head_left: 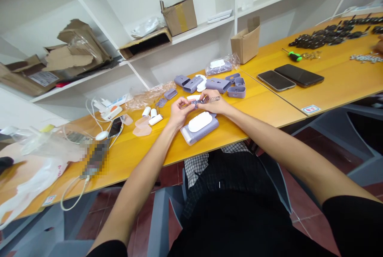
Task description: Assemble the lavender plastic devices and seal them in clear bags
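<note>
My left hand point(179, 112) is closed, pinching a small grey-purple plastic part point(194, 103) between thumb and fingertips. From the other side, my right hand point(216, 104) is closed around a thin metal coil spring point(213, 99), which points right and whose left end meets the small part. Just below both hands lies a lavender plastic housing point(203, 133) with a white bristled oval pad point(200, 121) on top. A white piece point(194, 97) shows partly behind my hands. Fingers cover much of where the spring and part meet.
Lavender housings point(218, 85) and open shells point(236, 92) lie behind my hands. White cylinders point(155, 119) and clear flat pieces point(142, 126) are to the left. Two phones point(299, 75), a green-handled screwdriver point(295, 56) and many black parts point(317, 39) occupy the right. Shelves point(206, 25) stand behind.
</note>
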The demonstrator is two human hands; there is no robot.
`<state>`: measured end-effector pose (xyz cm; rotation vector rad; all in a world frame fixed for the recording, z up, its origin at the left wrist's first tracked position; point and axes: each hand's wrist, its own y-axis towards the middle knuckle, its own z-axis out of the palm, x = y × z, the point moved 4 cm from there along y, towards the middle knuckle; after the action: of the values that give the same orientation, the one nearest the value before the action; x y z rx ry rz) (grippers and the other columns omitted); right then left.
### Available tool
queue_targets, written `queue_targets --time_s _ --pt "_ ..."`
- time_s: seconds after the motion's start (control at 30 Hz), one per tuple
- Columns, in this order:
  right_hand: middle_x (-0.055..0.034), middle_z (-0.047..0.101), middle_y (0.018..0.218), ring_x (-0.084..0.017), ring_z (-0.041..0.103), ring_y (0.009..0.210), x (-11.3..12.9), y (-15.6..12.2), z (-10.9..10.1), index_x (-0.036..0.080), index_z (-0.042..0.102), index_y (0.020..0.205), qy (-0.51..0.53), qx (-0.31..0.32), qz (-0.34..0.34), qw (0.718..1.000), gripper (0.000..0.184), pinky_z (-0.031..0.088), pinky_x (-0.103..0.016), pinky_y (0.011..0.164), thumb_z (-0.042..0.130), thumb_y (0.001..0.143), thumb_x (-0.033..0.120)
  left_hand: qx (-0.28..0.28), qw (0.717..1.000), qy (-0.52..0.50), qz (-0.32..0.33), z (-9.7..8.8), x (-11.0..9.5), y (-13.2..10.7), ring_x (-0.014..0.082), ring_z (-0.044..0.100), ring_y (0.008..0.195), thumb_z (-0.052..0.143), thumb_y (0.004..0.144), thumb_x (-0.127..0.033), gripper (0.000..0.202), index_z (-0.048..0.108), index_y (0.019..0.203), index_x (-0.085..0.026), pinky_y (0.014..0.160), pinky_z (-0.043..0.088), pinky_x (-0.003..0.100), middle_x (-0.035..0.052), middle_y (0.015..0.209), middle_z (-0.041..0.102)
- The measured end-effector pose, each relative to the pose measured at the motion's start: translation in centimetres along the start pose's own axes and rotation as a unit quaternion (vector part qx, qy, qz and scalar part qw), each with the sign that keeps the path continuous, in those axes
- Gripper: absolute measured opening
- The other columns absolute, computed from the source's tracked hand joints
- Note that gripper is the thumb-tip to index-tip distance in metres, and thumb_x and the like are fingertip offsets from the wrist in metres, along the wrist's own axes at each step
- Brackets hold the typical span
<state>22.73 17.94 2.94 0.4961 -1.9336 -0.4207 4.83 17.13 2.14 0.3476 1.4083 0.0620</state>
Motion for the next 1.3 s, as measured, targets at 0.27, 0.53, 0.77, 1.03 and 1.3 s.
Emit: queue_targets --time_s 0.27,0.53,0.77,1.03,1.3 --pt "0.0037 0.062 0.060 -0.015 0.057 0.062 -0.08 0.06 -0.06 0.021 0.062 0.070 0.004 -0.007 0.006 1.000 0.019 0.041 -0.027 0.060 0.077 0.064 0.030 -0.002 1.000 -0.004 -0.008 0.02 0.30 0.06 0.0214 0.077 0.091 0.103 0.053 -0.036 0.064 0.046 0.074 -0.019 0.087 0.064 0.040 0.0091 0.101 0.080" --pt "0.0033 0.066 0.061 -0.014 0.058 0.044 -0.04 0.00 -0.43 0.022 0.058 0.076 0.038 0.031 0.008 0.999 0.023 0.042 -0.026 0.047 0.078 0.070 0.033 -0.003 0.999 -0.030 -0.021 0.01 0.62 0.23 0.0203 0.077 0.091 0.104 0.052 -0.033 0.065 0.045 0.076 -0.020 0.086 0.064 0.039 0.0060 0.098 0.080" --pt "0.0022 0.067 0.061 -0.017 0.062 0.042 0.23 -0.26 -0.61 0.023 0.059 0.080 0.065 0.033 0.047 0.996 0.028 0.041 -0.026 0.039 0.082 0.068 0.034 0.006 1.000 -0.024 -0.017 -0.14 0.70 0.24 0.0220 0.077 0.097 0.103 0.056 -0.033 0.069 0.038 0.075 -0.021 0.088 0.064 0.039 0.0080 0.103 0.080" --pt "0.0013 0.069 0.066 -0.019 0.065 0.045 -0.41 -0.24 -0.50 0.023 0.061 0.083 0.114 0.064 0.063 0.989 0.029 0.048 -0.029 0.038 0.083 0.069 0.035 0.007 0.999 -0.043 -0.027 -0.11 0.68 0.27 0.0204 0.077 0.089 0.103 0.055 -0.030 0.069 0.039 0.077 -0.021 0.088 0.064 0.042 0.0049 0.100 0.080" --pt "0.0041 0.064 0.060 -0.014 0.060 0.041 0.09 -0.42 -0.45 0.022 0.061 0.080 0.117 0.047 0.066 0.990 0.026 0.044 -0.023 0.033 0.083 0.068 0.030 0.007 0.999 -0.036 -0.021 -0.28 0.64 0.30 0.0206 0.077 0.092 0.103 0.057 -0.032 0.068 0.039 0.077 -0.021 0.087 0.065 0.040 0.0055 0.102 0.080"
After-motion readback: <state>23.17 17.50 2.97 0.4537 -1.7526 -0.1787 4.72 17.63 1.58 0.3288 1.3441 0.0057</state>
